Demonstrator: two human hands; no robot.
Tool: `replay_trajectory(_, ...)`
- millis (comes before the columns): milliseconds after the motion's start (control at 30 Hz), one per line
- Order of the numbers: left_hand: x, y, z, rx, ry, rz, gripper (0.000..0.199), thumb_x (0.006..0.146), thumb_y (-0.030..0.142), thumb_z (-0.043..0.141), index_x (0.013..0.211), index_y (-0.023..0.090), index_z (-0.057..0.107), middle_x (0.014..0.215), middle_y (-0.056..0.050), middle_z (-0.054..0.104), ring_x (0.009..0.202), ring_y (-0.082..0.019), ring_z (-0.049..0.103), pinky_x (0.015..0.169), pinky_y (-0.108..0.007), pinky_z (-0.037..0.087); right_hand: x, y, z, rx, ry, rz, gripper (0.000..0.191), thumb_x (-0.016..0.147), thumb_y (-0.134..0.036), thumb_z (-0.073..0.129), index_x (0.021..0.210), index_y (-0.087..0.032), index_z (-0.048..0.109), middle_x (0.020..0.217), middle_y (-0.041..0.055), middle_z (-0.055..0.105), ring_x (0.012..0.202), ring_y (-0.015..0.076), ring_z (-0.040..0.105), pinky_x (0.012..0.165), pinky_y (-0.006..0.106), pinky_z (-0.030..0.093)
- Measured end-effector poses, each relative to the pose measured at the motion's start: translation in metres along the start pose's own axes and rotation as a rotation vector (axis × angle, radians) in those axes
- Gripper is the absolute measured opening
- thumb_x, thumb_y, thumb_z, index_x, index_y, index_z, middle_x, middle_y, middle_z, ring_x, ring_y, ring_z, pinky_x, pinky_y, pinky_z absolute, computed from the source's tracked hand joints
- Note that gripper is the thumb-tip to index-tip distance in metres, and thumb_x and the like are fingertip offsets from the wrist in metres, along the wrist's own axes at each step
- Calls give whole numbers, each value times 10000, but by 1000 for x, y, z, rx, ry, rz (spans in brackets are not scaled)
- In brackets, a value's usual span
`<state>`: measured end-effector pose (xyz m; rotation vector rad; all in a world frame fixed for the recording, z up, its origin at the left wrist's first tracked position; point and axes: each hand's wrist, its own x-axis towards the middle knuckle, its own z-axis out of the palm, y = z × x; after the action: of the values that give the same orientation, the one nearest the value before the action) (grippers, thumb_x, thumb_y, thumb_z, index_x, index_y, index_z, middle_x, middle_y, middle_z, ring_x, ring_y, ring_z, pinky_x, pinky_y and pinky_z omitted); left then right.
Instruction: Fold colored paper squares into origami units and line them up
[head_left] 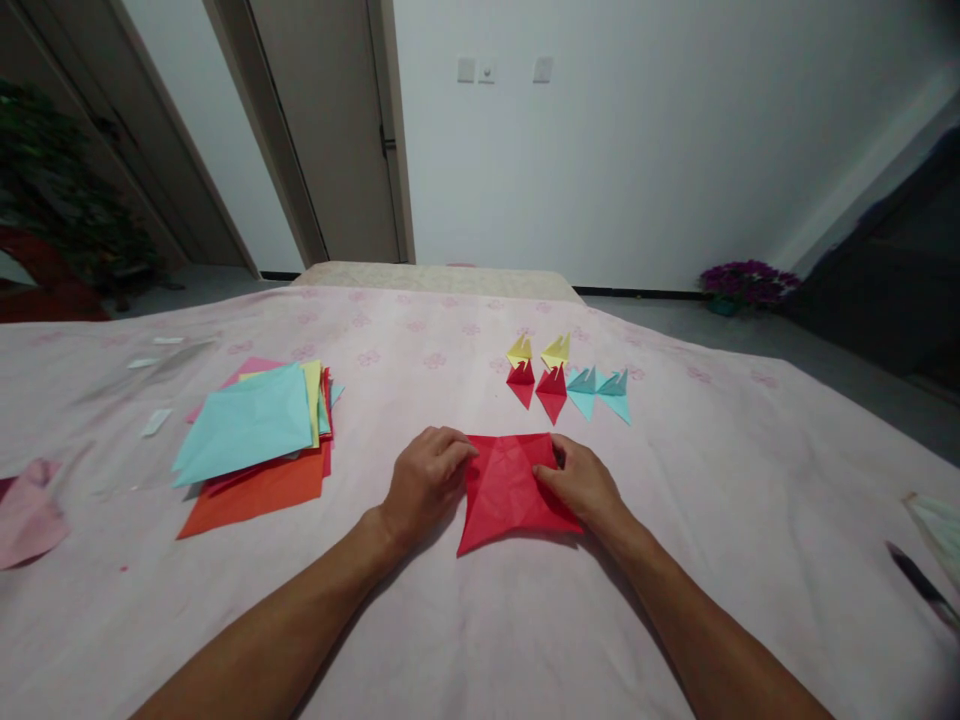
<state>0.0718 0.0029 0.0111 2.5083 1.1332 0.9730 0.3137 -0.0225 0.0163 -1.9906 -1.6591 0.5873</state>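
Observation:
A red sheet of origami paper (514, 490) with crease lines lies in front of me, its far edge slightly raised. My left hand (431, 470) pinches its far left corner between thumb and fingers. At the far right corner, my right hand (581, 480) grips the paper, thumb on top and fingers curled behind. Just beyond stand small folded paper figures: red ones (552, 393), yellow ones (556, 351) and light blue ones (614, 393), a pair of each colour.
To the left sits a stack of coloured paper (247, 420), light blue on top and orange beneath. A pink crumpled piece (30, 515) lies at the far left. A dark pen-like object (919, 578) rests at the right edge. A pink flowered cloth (420, 330) covers the table.

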Motion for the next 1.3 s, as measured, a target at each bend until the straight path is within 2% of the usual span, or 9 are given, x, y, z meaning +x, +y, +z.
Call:
replay_trajectory(100, -6, 5, 4, -13, -126, 95, 247, 965, 240, 477, 1039, 214, 711, 1030, -91, 715, 928, -207, 625, 837, -353, 489, -2, 0, 1, -10, 1, -5, 280, 726, -242, 581, 978, -259, 703, 825, 6, 720, 737, 194, 620, 637, 259, 430)
replay_trajectory(267, -8, 2, 12, 89, -205, 13, 281, 979, 267, 476, 1119, 227, 717, 1188, -77, 702, 1031, -236, 622, 889, -388, 503, -2, -2, 1, -7, 0, 6, 231, 716, -234, 561, 900, -238, 700, 844, 6, 721, 756, 190, 632, 645, 255, 431)
replay_trajectory(400, -9, 2, 10, 134, -259, 49, 278, 965, 247, 508, 1166, 230, 698, 1235, -82, 685, 1077, -253, 618, 917, -421, 494, 5, -2, 2, 49, -16, 1, 225, 759, -354, 596, 912, -232, 705, 845, 12, 726, 754, 198, 642, 663, 272, 449)
replay_trajectory(467, -10, 3, 9, 151, -264, 48, 275, 960, 240, 517, 1173, 245, 691, 1236, -79, 684, 1088, -254, 619, 916, -429, 490, 8, 1, 4, 96, -31, -20, 246, 767, -391, 608, 914, -225, 715, 844, 19, 730, 765, 205, 649, 689, 286, 465)
replay_trajectory(633, -11, 3, 9, 212, -223, 2, 262, 971, 256, 497, 1135, 229, 700, 1185, -86, 703, 1046, -249, 633, 874, -416, 493, 9, 7, 9, 145, 14, -159, 304, 764, -295, 591, 1024, -224, 731, 1028, 38, 719, 967, 222, 637, 861, 321, 473)
replay_trajectory(700, -10, 3, 8, 219, -208, -18, 249, 972, 251, 493, 1099, 221, 705, 1147, -81, 716, 1022, -247, 639, 861, -413, 491, 6, 7, 9, 114, 4, -200, 300, 770, -265, 572, 1016, -231, 740, 982, 35, 706, 974, 224, 625, 883, 329, 466)
replay_trajectory(933, -8, 0, 4, 233, -189, -59, 238, 962, 251, 506, 1122, 219, 679, 1147, -68, 710, 1036, -246, 623, 884, -406, 464, 3, 6, 12, 59, 47, -350, 315, 749, -111, 536, 920, -246, 763, 847, 25, 642, 901, 200, 590, 839, 306, 453)
replay_trajectory(1100, -8, -1, 6, 288, -196, -73, 284, 959, 266, 499, 1196, 211, 646, 1202, -90, 677, 1077, -266, 594, 908, -429, 448, 0, 3, 13, 51, 51, -383, 230, 803, -137, 581, 889, -251, 762, 854, 29, 651, 892, 202, 574, 829, 314, 449)
replay_trajectory(1300, -6, -1, 5, 364, -233, -91, 306, 959, 284, 494, 1226, 188, 610, 1211, -107, 646, 1080, -278, 576, 889, -425, 451, -7, 1, 9, -26, 37, -487, 395, 767, -47, 541, 1004, -270, 764, 849, 33, 620, 876, 202, 534, 792, 308, 430)
